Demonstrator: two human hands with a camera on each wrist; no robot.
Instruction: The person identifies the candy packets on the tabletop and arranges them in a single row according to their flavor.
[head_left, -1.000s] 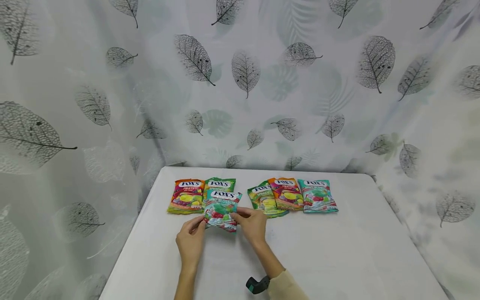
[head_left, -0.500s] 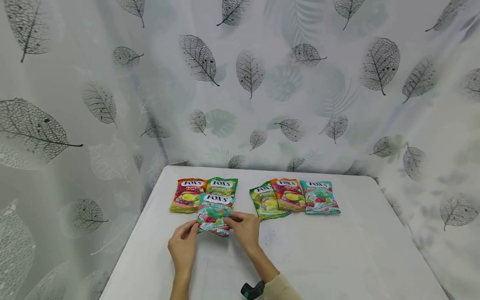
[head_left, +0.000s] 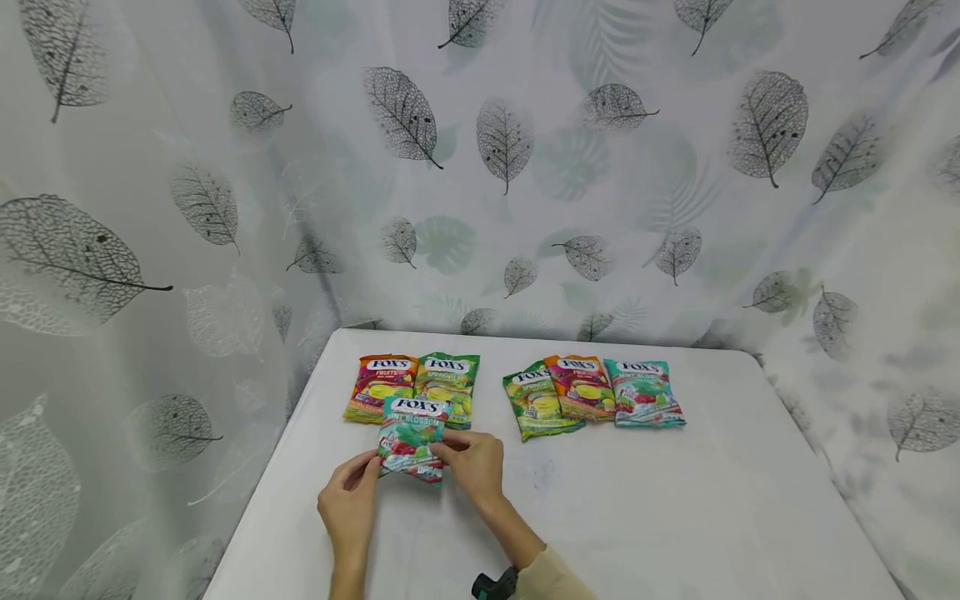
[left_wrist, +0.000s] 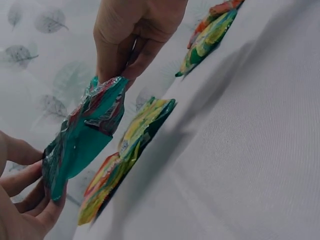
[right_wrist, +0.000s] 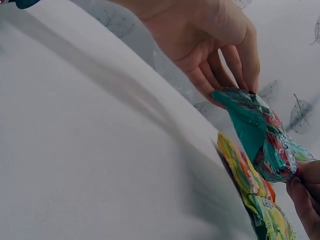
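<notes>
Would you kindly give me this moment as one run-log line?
left-hand grip: pinches teal rectangular plastic FOX'S packet | right-hand grip: pinches same packet | packet: held above white table | five other FOX'S packets: on table

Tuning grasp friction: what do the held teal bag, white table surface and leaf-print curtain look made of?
Held teal bag: thin glossy plastic film, likely; crinkles and small glints in the wrist views.
White table surface: matte, probably woven cloth; fine weave-like lines in the left wrist view.
Leaf-print curtain: smooth, thin sheet with soft folds; plastic or fabric, can't tell.
</notes>
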